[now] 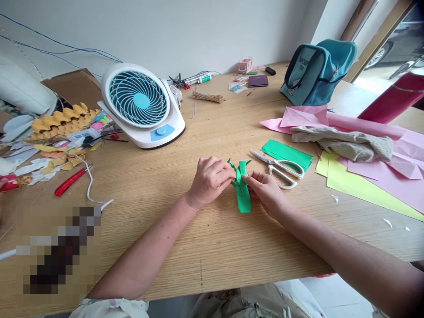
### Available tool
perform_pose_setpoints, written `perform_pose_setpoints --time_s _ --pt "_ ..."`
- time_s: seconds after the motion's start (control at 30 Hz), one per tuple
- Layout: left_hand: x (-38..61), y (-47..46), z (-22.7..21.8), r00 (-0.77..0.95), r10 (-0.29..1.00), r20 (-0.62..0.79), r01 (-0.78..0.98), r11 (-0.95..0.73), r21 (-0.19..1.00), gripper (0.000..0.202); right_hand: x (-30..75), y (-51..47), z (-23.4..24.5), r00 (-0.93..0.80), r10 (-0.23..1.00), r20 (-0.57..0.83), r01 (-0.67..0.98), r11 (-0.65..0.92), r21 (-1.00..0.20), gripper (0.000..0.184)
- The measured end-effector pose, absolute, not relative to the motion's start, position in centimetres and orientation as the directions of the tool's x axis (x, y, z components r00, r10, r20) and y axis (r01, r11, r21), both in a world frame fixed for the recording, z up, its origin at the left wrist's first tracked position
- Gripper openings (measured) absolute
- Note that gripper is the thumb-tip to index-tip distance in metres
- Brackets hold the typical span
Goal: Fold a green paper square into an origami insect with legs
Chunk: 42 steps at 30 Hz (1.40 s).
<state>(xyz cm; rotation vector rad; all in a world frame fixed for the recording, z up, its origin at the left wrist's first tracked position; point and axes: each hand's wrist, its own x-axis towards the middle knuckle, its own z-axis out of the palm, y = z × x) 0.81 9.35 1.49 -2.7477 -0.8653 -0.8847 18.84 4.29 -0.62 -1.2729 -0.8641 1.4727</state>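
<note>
A cut and folded piece of green paper [244, 201] is held between my two hands above the table, with narrow curled points at its upper end. My left hand [213, 179] pinches it from the left side, fingers bent together. From the right, my right hand [265, 189] grips its middle between thumb and fingers. White-handled scissors [281, 171] lie just beyond my right hand, partly over a stack of green paper [285, 152]. Parts of the held paper are hidden behind my fingers.
A white and blue fan [142, 104] stands at the back left. Paper scraps [46, 154] and a red-handled tool [70, 181] lie left. On the right are yellow paper [351, 190], pink paper [374, 170], a glove [344, 141] and a teal bag [314, 73].
</note>
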Motion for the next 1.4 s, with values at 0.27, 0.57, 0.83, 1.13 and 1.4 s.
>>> perform_pose_setpoints --time_s 0.27,0.57,0.83,1.13,1.4 --pt "1.2 9.4 0.8 0.586 0.626 0.514 0.560 -0.772 0.302 0.012 18.8 4.2 -0.8 0.016 0.955 -0.295 -0.208 -0.286 -0.936 0.040" --pt "1.3 9.4 0.7 0.542 0.725 0.425 0.484 -0.683 0.547 0.015 18.8 4.2 -0.4 0.017 0.949 -0.313 -0.261 -0.298 -0.918 0.046" --pt "0.9 9.7 0.9 0.609 0.668 0.427 0.523 -0.743 0.417 0.006 18.9 4.2 -0.5 0.021 0.945 -0.327 -0.253 -0.311 -0.916 0.043" --pt "0.7 9.1 1.7 0.718 0.493 0.491 0.563 -0.827 0.007 0.017 19.0 4.1 -0.5 0.038 0.941 -0.337 -0.271 -0.315 -0.910 0.042" --pt "1.2 8.8 1.0 0.674 0.515 0.530 0.568 -0.820 0.075 0.022 19.3 4.0 -0.5 0.036 0.946 -0.322 -0.232 -0.305 -0.924 0.042"
